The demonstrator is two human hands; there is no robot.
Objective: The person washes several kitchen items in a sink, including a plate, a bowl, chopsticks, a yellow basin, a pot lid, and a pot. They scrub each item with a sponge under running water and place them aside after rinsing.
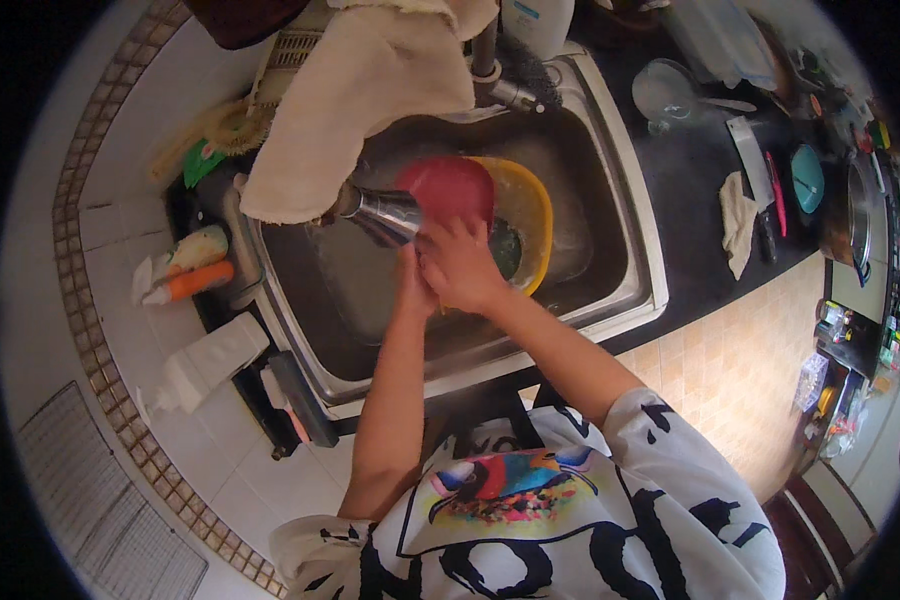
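My left hand (415, 289) and my right hand (459, 264) are pressed together over the sink, just under a chrome tap spout (387, 216). The right hand covers part of the left. Whether anything is held between them is hidden. Just beyond my right fingers is a red plastic bowl (448, 184), overlapping a yellow-rimmed basin (541, 225). Something dark green (505, 247) shows inside the basin. Both vessels sit in the stainless steel sink (630, 217). A cream towel (375, 105) drapes over the tap, down to the spout.
On the right counter lie a cleaver (750, 161), a pink-handled tool (776, 193), a cloth (736, 225), a teal bowl (806, 180) and a clear ladle-like dish (664, 90). At left stand an orange bottle (199, 283) and a white bottle (214, 360). A white jug (538, 26) is behind the sink.
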